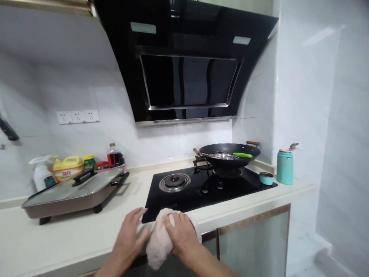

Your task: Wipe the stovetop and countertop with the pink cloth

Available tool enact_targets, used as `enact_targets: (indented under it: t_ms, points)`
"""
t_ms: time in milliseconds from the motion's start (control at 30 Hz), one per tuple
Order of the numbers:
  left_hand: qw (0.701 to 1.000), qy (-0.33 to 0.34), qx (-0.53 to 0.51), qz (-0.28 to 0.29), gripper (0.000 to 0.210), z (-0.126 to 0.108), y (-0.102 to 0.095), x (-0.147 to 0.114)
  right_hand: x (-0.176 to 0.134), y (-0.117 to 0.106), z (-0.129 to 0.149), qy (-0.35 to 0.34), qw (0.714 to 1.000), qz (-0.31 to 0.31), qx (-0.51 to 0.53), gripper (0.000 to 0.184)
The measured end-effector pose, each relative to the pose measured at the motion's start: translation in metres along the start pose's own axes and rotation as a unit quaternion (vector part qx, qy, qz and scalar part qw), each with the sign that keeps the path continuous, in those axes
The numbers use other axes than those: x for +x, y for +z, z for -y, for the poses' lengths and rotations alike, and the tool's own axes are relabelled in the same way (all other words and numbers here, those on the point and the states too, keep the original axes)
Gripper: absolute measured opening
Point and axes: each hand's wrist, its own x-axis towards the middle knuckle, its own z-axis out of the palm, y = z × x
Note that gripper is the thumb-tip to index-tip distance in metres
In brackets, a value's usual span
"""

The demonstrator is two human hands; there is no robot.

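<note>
My right hand (182, 234) is closed round a crumpled whitish cloth (160, 246), held just in front of the counter edge. To its left, my left hand (131, 236) has its fingers apart and holds nothing; its thumb is close to the cloth. Beyond both hands lies the black glass gas stove (170, 204), set into the counter. Its left burner (175, 182) is bare. On the right burner sits a black wok (230, 157) with wooden handles, holding a green-handled utensil (242, 155) and something of shiny metal.
An electric griddle pan (72, 202) with a glass lid stands on the left of the counter (66, 238), several bottles behind it. A teal flask (285, 167) and a small teal cup (266, 178) are at the right. A black range hood (187, 80) overhangs the stove.
</note>
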Motion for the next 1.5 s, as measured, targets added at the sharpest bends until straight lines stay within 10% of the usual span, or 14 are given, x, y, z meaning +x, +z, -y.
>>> enact_targets:
  t_ms: [167, 300, 400, 533, 867, 1000, 1200, 1500]
  points:
    - [0.976, 0.175, -0.012, 0.128, 0.083, -0.048, 0.026, -0.015, -0.011, -0.02, -0.005, -0.038, 0.992, 0.02, 0.116, 0.106]
    - [0.966, 0.12, 0.067, 0.217, 0.086, -0.063, 0.026, -0.014, -0.029, -0.057, -0.066, -0.058, 0.966, 0.085, 0.237, 0.083]
    - [0.947, 0.04, 0.148, 0.282, 0.081, -0.087, 0.023, -0.007, -0.04, -0.068, -0.127, 0.069, 0.972, -0.056, 0.218, 0.037]
    - [0.932, -0.003, 0.142, 0.335, 0.105, -0.119, 0.03, 0.0, -0.049, -0.057, -0.184, 0.186, 0.958, -0.209, 0.07, 0.038]
    - [0.955, -0.091, 0.094, 0.265, 0.09, -0.154, 0.047, 0.009, -0.054, -0.047, -0.191, 0.207, 0.975, -0.085, -0.011, 0.048]
    - [0.948, -0.022, 0.127, 0.292, 0.088, -0.195, 0.087, 0.02, -0.056, -0.051, -0.19, 0.228, 0.972, -0.043, -0.016, 0.052]
    - [0.968, 0.113, 0.121, 0.188, 0.057, -0.243, 0.128, 0.025, -0.061, -0.041, -0.202, 0.238, 0.97, -0.038, -0.003, 0.056]
    - [0.961, 0.164, 0.113, 0.192, 0.068, -0.196, 0.097, 0.012, -0.062, -0.037, -0.212, 0.241, 0.97, -0.02, 0.004, 0.055]
